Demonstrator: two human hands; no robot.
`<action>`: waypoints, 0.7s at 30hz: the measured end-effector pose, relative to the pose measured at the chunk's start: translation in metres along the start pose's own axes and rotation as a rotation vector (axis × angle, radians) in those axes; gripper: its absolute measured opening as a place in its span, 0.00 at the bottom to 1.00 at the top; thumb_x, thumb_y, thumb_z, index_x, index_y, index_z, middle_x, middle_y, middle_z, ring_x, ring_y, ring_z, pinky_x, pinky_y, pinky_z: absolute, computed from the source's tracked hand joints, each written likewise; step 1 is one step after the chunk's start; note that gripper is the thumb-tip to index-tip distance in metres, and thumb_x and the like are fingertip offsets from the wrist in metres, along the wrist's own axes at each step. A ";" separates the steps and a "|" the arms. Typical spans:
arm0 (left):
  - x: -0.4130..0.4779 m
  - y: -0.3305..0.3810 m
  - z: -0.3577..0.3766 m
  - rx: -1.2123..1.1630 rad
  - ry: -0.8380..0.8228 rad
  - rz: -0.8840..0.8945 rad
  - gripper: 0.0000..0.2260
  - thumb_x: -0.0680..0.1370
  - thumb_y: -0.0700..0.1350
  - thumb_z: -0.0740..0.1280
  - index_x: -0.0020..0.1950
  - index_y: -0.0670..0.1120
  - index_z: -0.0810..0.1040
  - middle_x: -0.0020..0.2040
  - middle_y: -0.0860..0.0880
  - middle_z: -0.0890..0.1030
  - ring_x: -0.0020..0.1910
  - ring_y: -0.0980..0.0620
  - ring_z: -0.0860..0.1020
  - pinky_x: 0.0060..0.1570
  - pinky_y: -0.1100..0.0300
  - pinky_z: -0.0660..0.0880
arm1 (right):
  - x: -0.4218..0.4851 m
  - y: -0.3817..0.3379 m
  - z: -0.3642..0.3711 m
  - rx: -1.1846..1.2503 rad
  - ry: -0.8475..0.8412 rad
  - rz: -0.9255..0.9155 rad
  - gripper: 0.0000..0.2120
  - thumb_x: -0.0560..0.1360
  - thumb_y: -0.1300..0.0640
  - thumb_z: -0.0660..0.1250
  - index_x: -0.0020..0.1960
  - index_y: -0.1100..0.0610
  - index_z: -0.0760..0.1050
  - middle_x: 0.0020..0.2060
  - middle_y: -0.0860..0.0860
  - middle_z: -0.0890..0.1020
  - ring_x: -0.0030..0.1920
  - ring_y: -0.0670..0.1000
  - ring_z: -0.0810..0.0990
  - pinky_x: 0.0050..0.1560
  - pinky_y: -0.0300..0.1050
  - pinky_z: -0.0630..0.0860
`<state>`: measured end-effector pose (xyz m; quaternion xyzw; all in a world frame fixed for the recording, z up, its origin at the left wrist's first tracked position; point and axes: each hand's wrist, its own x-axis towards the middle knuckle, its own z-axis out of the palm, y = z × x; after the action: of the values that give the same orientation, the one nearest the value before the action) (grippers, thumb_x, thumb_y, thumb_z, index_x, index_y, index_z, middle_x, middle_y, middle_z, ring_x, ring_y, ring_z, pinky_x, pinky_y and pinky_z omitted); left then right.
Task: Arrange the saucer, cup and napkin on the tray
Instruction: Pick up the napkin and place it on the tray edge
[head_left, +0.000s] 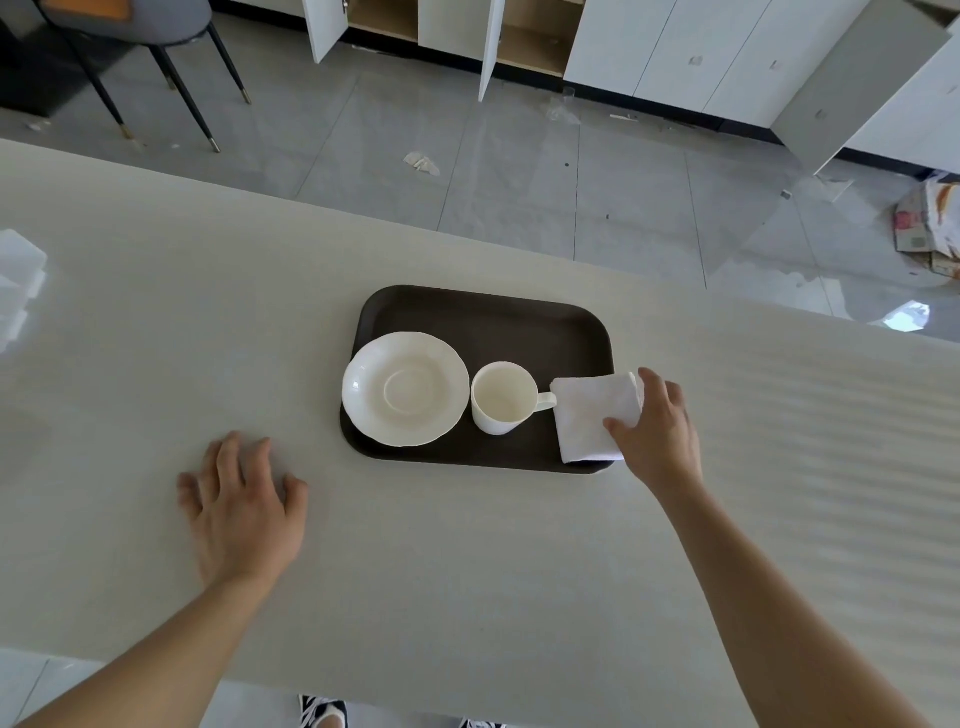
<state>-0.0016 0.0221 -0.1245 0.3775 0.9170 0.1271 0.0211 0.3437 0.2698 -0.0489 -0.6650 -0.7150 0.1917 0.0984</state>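
A dark brown tray (493, 322) lies in the middle of the pale table. On its left part rests a white saucer (405, 388), overhanging the tray's left rim a little. An empty white cup (503, 397) stands upright beside the saucer, its handle pointing right. A folded white napkin (589, 415) lies on the tray's right end, touching the cup handle. My right hand (655, 431) grips the napkin's right edge between thumb and fingers. My left hand (241, 501) rests flat on the table, left of and nearer than the tray, fingers spread, holding nothing.
White translucent items (18, 280) sit at the table's far left edge. The table's far edge (311, 202) runs diagonally behind the tray. Beyond it are grey floor tiles with scraps, a chair (156, 31) and open white cabinets (467, 31).
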 end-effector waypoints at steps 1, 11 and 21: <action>0.000 0.000 0.000 0.000 -0.001 0.000 0.26 0.73 0.54 0.55 0.67 0.42 0.71 0.72 0.37 0.68 0.74 0.36 0.63 0.73 0.36 0.53 | -0.001 0.000 0.000 -0.011 0.008 -0.012 0.32 0.73 0.57 0.73 0.74 0.54 0.65 0.69 0.57 0.71 0.62 0.62 0.75 0.55 0.55 0.76; 0.000 0.000 0.001 -0.006 0.006 0.005 0.26 0.73 0.53 0.55 0.66 0.42 0.71 0.71 0.37 0.69 0.73 0.35 0.64 0.72 0.35 0.54 | -0.007 -0.020 -0.004 -0.129 0.092 -0.193 0.20 0.74 0.57 0.73 0.65 0.55 0.76 0.60 0.54 0.79 0.60 0.59 0.74 0.49 0.51 0.77; 0.000 0.001 -0.001 -0.010 0.002 -0.006 0.26 0.73 0.52 0.56 0.67 0.41 0.71 0.71 0.37 0.69 0.74 0.36 0.64 0.73 0.36 0.53 | 0.014 -0.073 -0.006 0.017 0.074 -0.293 0.12 0.76 0.53 0.71 0.58 0.55 0.80 0.49 0.50 0.84 0.50 0.55 0.81 0.46 0.46 0.76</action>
<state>-0.0010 0.0228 -0.1236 0.3747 0.9174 0.1322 0.0223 0.2784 0.2813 -0.0152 -0.5595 -0.7985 0.1568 0.1573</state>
